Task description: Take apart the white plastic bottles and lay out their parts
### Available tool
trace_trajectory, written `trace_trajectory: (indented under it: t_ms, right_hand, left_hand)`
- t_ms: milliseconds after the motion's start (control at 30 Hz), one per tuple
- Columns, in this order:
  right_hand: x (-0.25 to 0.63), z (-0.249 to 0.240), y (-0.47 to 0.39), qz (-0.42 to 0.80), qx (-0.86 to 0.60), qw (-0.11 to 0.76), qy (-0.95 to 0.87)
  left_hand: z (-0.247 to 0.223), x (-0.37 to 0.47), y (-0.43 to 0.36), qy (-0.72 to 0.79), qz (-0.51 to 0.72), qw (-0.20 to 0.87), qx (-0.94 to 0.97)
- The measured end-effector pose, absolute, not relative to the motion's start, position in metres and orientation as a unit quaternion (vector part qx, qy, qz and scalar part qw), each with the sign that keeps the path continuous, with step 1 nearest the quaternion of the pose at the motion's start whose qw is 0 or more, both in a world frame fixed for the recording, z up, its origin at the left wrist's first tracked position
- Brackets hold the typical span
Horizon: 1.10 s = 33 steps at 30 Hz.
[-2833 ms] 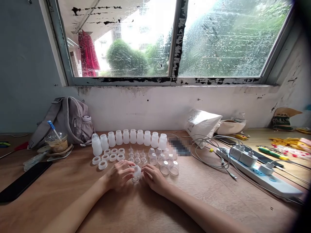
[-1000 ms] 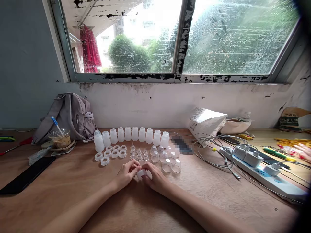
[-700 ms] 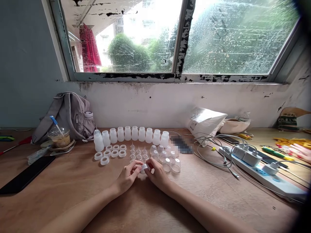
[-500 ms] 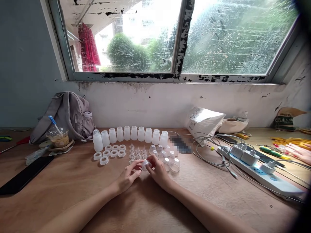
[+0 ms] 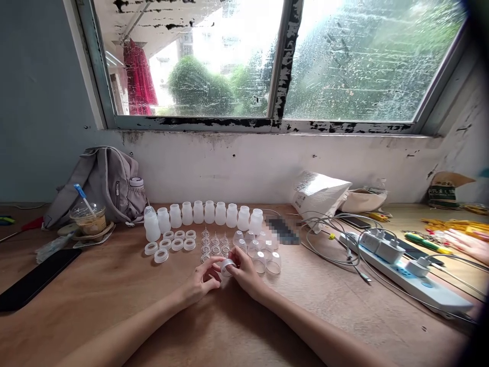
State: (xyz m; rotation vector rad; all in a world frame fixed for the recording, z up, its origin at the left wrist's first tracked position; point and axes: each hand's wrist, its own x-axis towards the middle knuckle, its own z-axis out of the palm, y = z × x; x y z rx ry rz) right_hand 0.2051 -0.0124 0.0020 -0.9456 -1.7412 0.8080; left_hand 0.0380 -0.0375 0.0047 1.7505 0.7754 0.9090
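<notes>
A white translucent ring (image 5: 226, 267) is pinched in the fingers of my right hand (image 5: 244, 272). My left hand (image 5: 202, 280) touches the ring's left side with its fingertips, its thumb held apart below. Several similar rings (image 5: 161, 256) lie in rows to the left. Clear nipple-shaped pieces (image 5: 215, 250) stand just beyond my hands, partly hidden by them. Clear domed caps (image 5: 273, 262) are grouped to the right. Frosted bottles (image 5: 209, 212) form a curved row behind; the leftmost bottle (image 5: 152, 224) has a clear cap on it.
A black phone-like slab (image 5: 38, 279), a drink cup (image 5: 88, 218) and a grey backpack (image 5: 109, 183) are at the left. Right of the caps are a white package (image 5: 319, 196), looped cables and a power strip (image 5: 408, 278). Another person's hand (image 5: 468, 244) shows at the far right.
The ring is tilted differently between my hands, its opening showing more. The whole view has shifted slightly, and the other person's hand at the far right has moved a little.
</notes>
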Motion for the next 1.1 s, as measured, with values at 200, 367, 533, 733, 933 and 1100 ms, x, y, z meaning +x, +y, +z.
trace_trajectory:
  t_ms: [200,367,533,733,933,1100]
  right_hand:
    - [0.207,-0.003,-0.007,0.354,-0.383,0.473,-0.71]
    - [0.207,-0.005,-0.005,0.356,-0.394,0.47,-0.705]
    - [0.207,-0.006,-0.005,0.327,-0.41,0.481,-0.703]
    - [0.207,0.001,-0.014,0.305,-0.396,0.469,-0.728]
    - [0.209,0.001,-0.016,0.351,-0.384,0.44,-0.732]
    - [0.214,-0.006,-0.012,0.398,-0.403,0.427,-0.705]
  left_hand:
    - [0.005,0.037,-0.037,0.314,0.372,0.501,0.716]
    - [0.008,0.037,-0.039,0.312,0.351,0.515,0.717]
    - [0.005,0.038,-0.04,0.302,0.356,0.517,0.718]
    - [0.019,0.034,-0.042,0.303,0.323,0.452,0.774]
    - [0.05,0.012,-0.025,0.43,0.263,0.174,0.846]
    - [0.073,-0.034,0.03,0.684,0.223,-0.08,0.69]
